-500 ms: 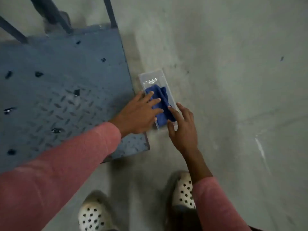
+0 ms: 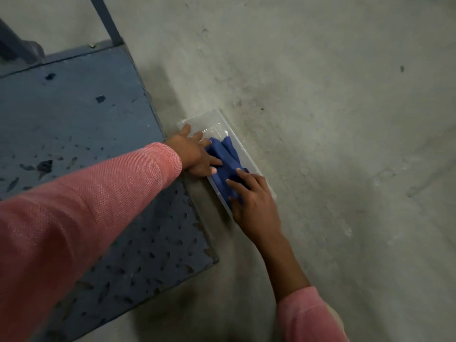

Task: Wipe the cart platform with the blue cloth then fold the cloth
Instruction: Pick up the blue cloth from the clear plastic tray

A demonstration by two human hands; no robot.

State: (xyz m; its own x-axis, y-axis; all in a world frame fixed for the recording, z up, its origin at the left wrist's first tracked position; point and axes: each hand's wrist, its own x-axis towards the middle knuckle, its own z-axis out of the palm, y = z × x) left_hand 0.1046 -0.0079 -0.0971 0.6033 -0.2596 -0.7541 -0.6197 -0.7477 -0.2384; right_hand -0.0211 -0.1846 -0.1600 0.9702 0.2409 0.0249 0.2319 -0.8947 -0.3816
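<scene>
Lying bunched inside a clear plastic container (image 2: 223,124), the blue cloth (image 2: 225,157) is seen on the concrete floor (image 2: 345,119), just beside the right edge of the blue cart platform (image 2: 74,114). The left hand (image 2: 195,154) is spread flat with its fingers apart; its thumb is laid toward the far corner of the container, while its fingertips are rested on the near edge of the cloth. Nothing is gripped by it. The right hand (image 2: 254,201) is laid over the near end of the container, its fingers (image 2: 234,182) loosely parted and curved down onto the cloth; the thumb is placed against the container's near left rim. Whether fabric is pinched beneath this hand cannot be told, since the palm covers that part. Both forearms are covered by pink sleeves (image 2: 86,206), the right one pushed back from the wrist. The platform's surface is marked by a raised tread pattern and chipped paint, and a blue handle post (image 2: 106,21) is seen rising from its far corner.
</scene>
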